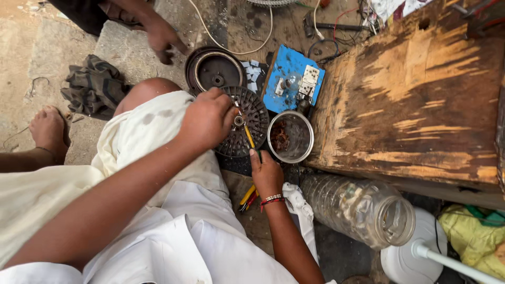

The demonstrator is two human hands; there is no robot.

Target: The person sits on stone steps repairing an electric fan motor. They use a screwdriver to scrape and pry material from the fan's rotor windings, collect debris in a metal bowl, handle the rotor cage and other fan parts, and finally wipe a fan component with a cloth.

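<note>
A: Grip first. My left hand (pixel 206 120) is curled shut over the near rim of the rotor (pixel 243 129), the dark round finned disc propped on my knee. My right hand (pixel 266 172) is wrapped closed around the handle of the screwdriver (pixel 248 134), yellow shaft, tip set at the small hub in the disc's centre.

B: How do you judge the disc handles?

A: Stiff and fairly heavy, I judge: it looks like cast metal with thin fins round the edge. It is likely greasy, so slippery on the flat face. The rim is the place to hold; the fins give the fingers purchase. The hub is under the tool, so I keep off it.

B: And the tool?

A: Light and rigid. The handle is the only sensible hold. Whether the tip is seated in a screw I cannot tell; my thumb hides it.

B: Surroundings?

A: Just beyond the disc lies a second round housing (pixel 214 68), dark with a bright ring. To the right, touching the disc's edge, stands a steel bowl (pixel 290 137) with rusty bits in it. Behind that is a blue switchboard (pixel 292 79). A worn wooden bench (pixel 415 94) fills the right side, and a clear plastic jar (pixel 357 208) lies on its side below it. Another person's hand (pixel 163 39) reaches in at top left, well apart from my work.
</note>
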